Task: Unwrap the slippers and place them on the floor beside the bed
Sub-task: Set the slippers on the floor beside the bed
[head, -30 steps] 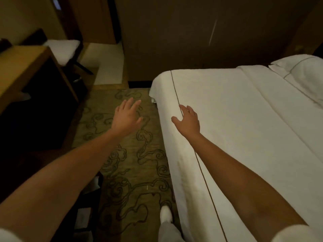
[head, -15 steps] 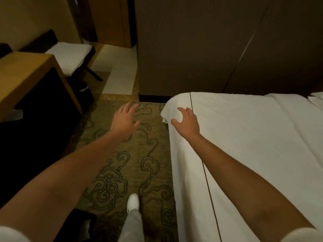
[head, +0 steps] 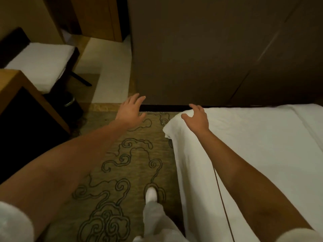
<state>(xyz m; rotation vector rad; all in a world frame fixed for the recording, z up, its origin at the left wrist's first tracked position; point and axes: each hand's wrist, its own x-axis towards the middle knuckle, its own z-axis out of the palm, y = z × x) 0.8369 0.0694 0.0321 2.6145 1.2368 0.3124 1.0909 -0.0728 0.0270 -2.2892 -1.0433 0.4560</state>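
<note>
We're looking down past both bare arms, and the slippers aren't anywhere in this view, so we can't say where they lie or which way they point. Our left hand (head: 130,113) is stretched forward over the patterned carpet (head: 111,172), fingers (head: 138,100) spread loose and holding nothing. Our right hand (head: 197,119) hangs over the near corner of the bed (head: 253,145), fingers slightly curled and apart, empty too; we can't tell if it touches the sheet. The bed's long edge runs away from us toward the dark wall panel (head: 201,49), with a thin dark seam line tracing that edge. One foot in a white shoe (head: 151,193) is planted on the carpet just beside the bed, toe pointing forward along the bed's side, pale trouser leg above it. Off to the left sits a wooden counter (head: 10,84) with a dark hollow under it, and beyond it a chair with a white cushion (head: 38,62). A small dark bin (head: 70,102) stands on the floor near the counter; what's inside it we can't make out
</note>
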